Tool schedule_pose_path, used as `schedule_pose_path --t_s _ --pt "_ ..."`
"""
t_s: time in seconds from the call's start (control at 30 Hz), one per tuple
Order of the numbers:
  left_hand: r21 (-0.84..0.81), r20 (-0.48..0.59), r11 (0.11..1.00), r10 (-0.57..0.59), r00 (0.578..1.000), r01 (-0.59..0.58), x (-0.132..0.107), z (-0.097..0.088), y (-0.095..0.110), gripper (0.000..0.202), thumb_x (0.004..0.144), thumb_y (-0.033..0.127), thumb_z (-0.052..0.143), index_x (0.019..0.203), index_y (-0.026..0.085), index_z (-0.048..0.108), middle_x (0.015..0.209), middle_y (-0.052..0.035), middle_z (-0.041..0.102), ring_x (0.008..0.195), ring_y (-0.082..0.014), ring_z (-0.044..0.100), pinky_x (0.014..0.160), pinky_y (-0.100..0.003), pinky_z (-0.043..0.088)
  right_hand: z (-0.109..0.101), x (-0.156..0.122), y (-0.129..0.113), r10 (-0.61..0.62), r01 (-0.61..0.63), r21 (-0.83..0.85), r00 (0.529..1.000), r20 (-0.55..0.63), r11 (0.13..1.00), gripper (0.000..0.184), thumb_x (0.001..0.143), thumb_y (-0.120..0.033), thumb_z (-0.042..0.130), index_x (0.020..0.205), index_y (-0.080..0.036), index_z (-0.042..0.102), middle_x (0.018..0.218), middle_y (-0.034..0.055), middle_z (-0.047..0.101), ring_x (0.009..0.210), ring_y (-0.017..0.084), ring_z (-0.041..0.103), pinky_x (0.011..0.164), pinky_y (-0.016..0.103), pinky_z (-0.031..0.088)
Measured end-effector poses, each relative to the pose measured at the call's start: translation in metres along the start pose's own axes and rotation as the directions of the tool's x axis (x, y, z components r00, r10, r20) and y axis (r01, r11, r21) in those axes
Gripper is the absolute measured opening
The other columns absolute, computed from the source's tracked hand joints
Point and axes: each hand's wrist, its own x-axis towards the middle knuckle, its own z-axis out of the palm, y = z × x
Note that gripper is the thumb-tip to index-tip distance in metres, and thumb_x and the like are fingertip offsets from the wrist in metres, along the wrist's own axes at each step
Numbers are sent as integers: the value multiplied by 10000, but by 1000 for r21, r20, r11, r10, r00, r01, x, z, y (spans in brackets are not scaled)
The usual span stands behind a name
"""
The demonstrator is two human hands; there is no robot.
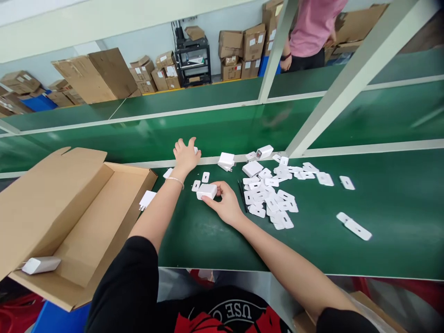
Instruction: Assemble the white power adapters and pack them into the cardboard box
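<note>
While the right hand (226, 202) grips a white charger (207, 191) between thumb and fingers over the worktop (305, 245), the left hand (187, 155) extends towards the far edge, at the charger's 11 o'clock (12 denotes the far side). The charger's long axis runs roughly from 9 to 3 o'clock; the right hand, touching it from 4, is the nearer, the left being well apart. The left fingers are spread about a white piece (196, 150), mostly hidden; whether they hold it cannot be told. Two small plates (206, 177) lie near the charger, at 10 and 12; a heap (272, 204) of similar plates lies at 3, an open box (86, 215) at 9.
</note>
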Motion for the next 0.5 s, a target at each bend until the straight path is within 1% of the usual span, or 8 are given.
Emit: schedule_pose_path --t_s 0.03,0.1,0.13,0.17,0.23,0.3,0.43,0.5 --pt "45 70 999 -6 998 3 13 2 2 556 1012 356 538 1552 232 482 1526 -234 456 1448 -441 429 1158 -572 370 -2 1 0 2 -2 -1 1000 -17 1000 353 789 -472 807 994 -232 650 965 36 642 817 203 537 744 363 471" --pt "77 171 997 16 985 -30 28 7 6 504 1009 304 522 1509 240 544 1421 -218 552 1337 -418 543 1115 -551 413 -4 3 0 7 -7 9 999 -51 1000 353 783 -469 802 992 -229 648 959 33 650 806 198 542 744 359 474" --pt "72 191 996 35 981 -49 30 9 7 480 1001 264 516 1475 237 581 1380 -210 577 1286 -401 582 1097 -533 431 -5 4 0 11 -10 14 998 -64 1000 355 782 -470 799 994 -229 647 958 32 656 806 198 549 743 357 476" --pt "63 189 996 53 980 -66 30 10 8 469 993 230 506 1452 234 606 1364 -207 581 1258 -388 599 1086 -517 441 -5 5 0 13 -12 16 997 -73 1000 357 783 -473 796 996 -230 646 957 31 661 806 198 556 740 355 478" --pt "55 165 995 78 983 -89 23 13 10 481 987 204 491 1454 228 608 1383 -213 553 1273 -384 586 1088 -500 440 -5 6 0 12 -11 12 996 -85 1000 364 786 -480 797 1004 -232 646 954 30 665 809 201 564 736 352 480" --pt "43 144 994 96 985 -103 13 15 13 494 980 219 513 1466 224 599 1385 -214 539 1291 -389 569 1095 -499 437 -5 6 0 4 -3 11 996 -94 1000 374 785 -480 804 1018 -233 648 958 30 668 817 203 565 746 355 484" --pt "-20 157 990 141 977 -140 -9 13 17 471 978 271 561 1443 222 617 1270 -189 610 1224 -381 611 1067 -506 471 -5 7 2 -17 19 15 993 -119 1000 374 800 -469 798 1043 -232 641 976 34 663 835 209 563 779 372 489" --pt "-53 133 988 152 979 -146 -22 8 14 464 1012 301 522 1460 205 594 1285 -188 616 1248 -368 603 1089 -506 468 -6 8 3 -44 42 -13 988 -146 999 372 812 -454 788 1069 -236 633 1000 39 645 843 209 558 783 377 492"
